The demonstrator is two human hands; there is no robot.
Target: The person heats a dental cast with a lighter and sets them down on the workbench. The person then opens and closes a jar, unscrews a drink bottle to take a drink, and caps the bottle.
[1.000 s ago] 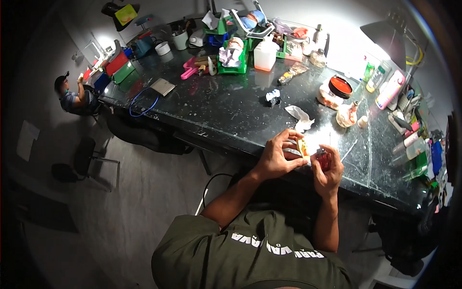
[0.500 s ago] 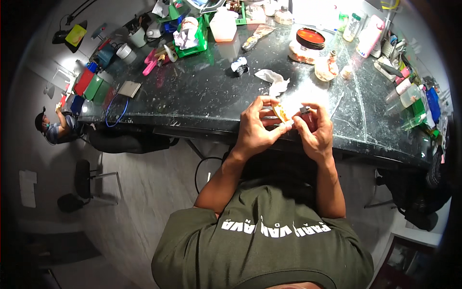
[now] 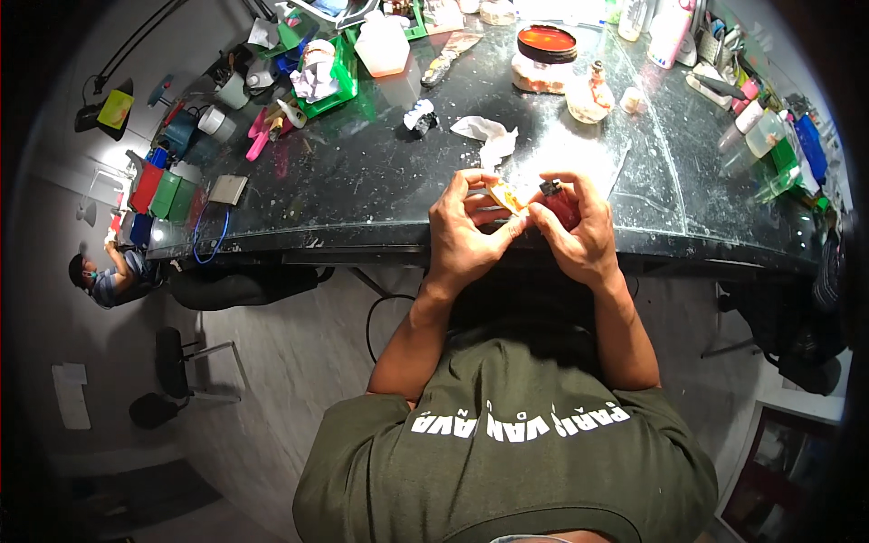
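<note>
Head view looks down on a person in a green shirt [image 3: 507,452] sitting at a dark table [image 3: 362,190]. Both hands meet in the middle of the frame, just over the near edge of the table. The left hand [image 3: 462,231] pinches a small yellow piece [image 3: 507,196] between thumb and fingers, so its grip is closed on that piece. The right hand [image 3: 579,231] touches the same piece from the other side and also has a small black part [image 3: 549,187] at its fingertips. I cannot tell if the right grip is closed tight on something, because the fingers hide it. Something red shows under the right fingers, too hidden to name.

Just above the hands lies a crumpled white paper [image 3: 489,136]. Near it, a bit to the left, sits a small black and white thing [image 3: 419,115]. At the top of the frame stand a round jar with a red lid [image 3: 546,45] and a white jug [image 3: 382,45]. A green tray [image 3: 335,77] with white bits is at the upper left. Bottles [image 3: 769,136] crowd the upper right. At the far left edge, another person [image 3: 104,276] sits low down.
</note>
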